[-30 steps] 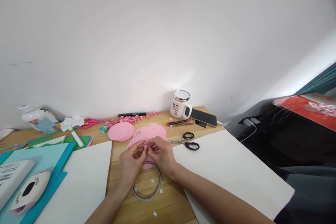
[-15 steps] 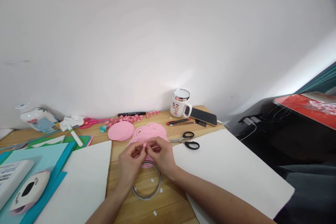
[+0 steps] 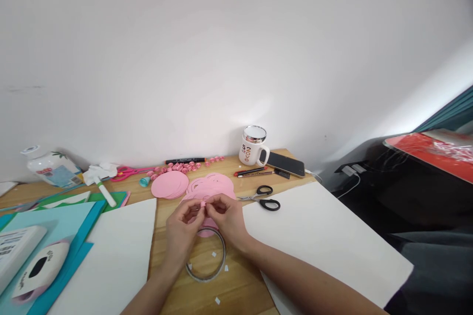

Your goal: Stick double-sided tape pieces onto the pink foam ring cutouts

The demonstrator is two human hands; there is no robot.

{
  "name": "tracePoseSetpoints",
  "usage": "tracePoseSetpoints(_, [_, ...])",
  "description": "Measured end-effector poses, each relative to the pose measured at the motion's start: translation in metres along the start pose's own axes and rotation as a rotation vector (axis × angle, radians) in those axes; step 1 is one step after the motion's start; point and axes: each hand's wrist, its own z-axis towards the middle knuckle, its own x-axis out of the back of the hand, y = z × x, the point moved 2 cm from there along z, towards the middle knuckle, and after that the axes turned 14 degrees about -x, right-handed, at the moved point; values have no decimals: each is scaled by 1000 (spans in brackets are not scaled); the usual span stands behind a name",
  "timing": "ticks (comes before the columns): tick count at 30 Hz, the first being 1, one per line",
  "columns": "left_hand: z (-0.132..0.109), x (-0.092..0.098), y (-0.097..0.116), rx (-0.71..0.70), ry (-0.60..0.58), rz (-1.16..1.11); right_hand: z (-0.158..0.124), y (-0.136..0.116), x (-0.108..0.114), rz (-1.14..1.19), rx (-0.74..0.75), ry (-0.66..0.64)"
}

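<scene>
Between the fingertips of both hands is a small roll of pink paper [image 3: 203,204], largely covered by the fingers. My left hand [image 3: 184,221] pinches it from the left, and my right hand [image 3: 227,220] closes on it from the right. Behind the hands lie loose pink paper spirals [image 3: 218,184], with a stack of pink paper circles [image 3: 169,184] to their left. A roll of tape [image 3: 205,279] lies flat just below the hands. Several small pink paper rosebuds [image 3: 181,166] are heaped near the wall.
Black-handled scissors [image 3: 269,204] and a white mug [image 3: 250,151] are to the right, near a phone [image 3: 284,163]. White sheets [image 3: 318,241] flank the hands. At left are coloured papers [image 3: 70,214], a paper punch [image 3: 44,268], a white bottle [image 3: 53,167] and pink scissors [image 3: 127,172].
The pink paper roll has turned slightly between my fingertips, and a little more of it shows. Both hands stay in nearly the same place.
</scene>
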Motion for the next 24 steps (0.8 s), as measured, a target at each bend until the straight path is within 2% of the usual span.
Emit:
tracePoseSetpoints(7, [0,-1,1,18,-10,-17,0,-1,0,-9,-23,7])
tracePoseSetpoints(16, [-4,-6,-16,49,-33,-89,-4,0,-2,-4,-29,38])
tracePoseSetpoints(21, [-7,-6,-18,22,10,-36,-4,1,-3,-17,-44,26])
tracePoseSetpoints(24, [-7,-6,-18,50,-5,-26,-3,0,-2,-13,-63,24])
